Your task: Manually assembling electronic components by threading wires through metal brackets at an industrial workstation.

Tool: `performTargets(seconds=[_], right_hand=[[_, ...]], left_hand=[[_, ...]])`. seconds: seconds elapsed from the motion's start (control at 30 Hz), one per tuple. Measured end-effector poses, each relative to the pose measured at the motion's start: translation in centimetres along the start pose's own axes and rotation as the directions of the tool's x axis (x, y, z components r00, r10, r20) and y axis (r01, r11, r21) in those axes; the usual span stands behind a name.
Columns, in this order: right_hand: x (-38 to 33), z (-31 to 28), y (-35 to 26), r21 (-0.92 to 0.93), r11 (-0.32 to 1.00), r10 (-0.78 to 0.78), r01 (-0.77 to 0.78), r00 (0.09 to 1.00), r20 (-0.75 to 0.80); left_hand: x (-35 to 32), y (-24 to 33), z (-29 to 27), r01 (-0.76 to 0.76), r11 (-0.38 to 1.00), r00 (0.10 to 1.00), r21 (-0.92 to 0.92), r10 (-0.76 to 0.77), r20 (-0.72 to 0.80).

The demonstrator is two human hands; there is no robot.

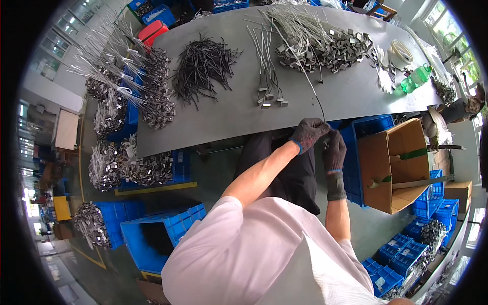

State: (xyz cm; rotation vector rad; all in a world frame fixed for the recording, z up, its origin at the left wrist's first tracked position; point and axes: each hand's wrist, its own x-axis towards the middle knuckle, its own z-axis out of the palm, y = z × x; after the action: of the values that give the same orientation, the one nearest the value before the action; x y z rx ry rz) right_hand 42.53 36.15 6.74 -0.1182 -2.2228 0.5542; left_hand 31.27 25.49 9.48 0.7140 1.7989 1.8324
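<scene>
Head view: the gloved left hand [309, 133] and gloved right hand [334, 151] meet at the near edge of the grey table [223, 117], both pinching a thin grey wire [311, 86] that runs away from them across the tabletop. Beyond the hands lie metal-tipped wires [269, 76]; to their left, a black wire pile [203, 66]; to their right, an open cardboard box [394, 165].

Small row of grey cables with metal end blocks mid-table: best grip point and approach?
Grip the grey cables mid-length, coming from above. The strands lie flat and roughly parallel on the table; the metal blocks at their near ends look small and scattered, likely harder to pinch together.
</scene>
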Motion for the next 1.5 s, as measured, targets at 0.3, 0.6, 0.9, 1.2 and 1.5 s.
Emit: performTargets(seconds=[0.3, 0.6, 0.9, 1.2, 1.5], right_hand=[[1.0, 10.5, 1.4, 0.251, 0.917, 0.258, -0.311, 0.94, 0.222], [11.9, 14.2, 5.5, 0.185, 0.518, 0.762, -0.835, 0.549, 0.343], [17.5, 21.1, 17.0, -0.353, 0.746, 0.663, -0.565, 0.679, 0.316], [14.6, 20.2, 16.6, -0.38, 0.669, 0.731, -0.639, 0.658, 0.18], [6.6, 11.1, 12.7, 0.408, 0.62, 0.334, -0.67, 0.696, 0.636]], left_hand=[[-0.3, -3.3, -5.4, 0.141, 0.984, 0.958, -0.105, -0.163, -0.235], [8.9, -4.9, -19.3, 0.284, 0.921, 0.958, 0.267, -0.283, -0.041], [11.9, -8.1, -31.1, 0.74, 0.362, 0.657, 0.567, -0.21, -0.724], [12.7, -10.5, -34.4, 0.79, 0.239, 0.613, 0.564, -0.282, -0.738], [10.5, -13.6, -34.8, 0.634, 0.263, 0.773, 0.727, -0.25, -0.583]])
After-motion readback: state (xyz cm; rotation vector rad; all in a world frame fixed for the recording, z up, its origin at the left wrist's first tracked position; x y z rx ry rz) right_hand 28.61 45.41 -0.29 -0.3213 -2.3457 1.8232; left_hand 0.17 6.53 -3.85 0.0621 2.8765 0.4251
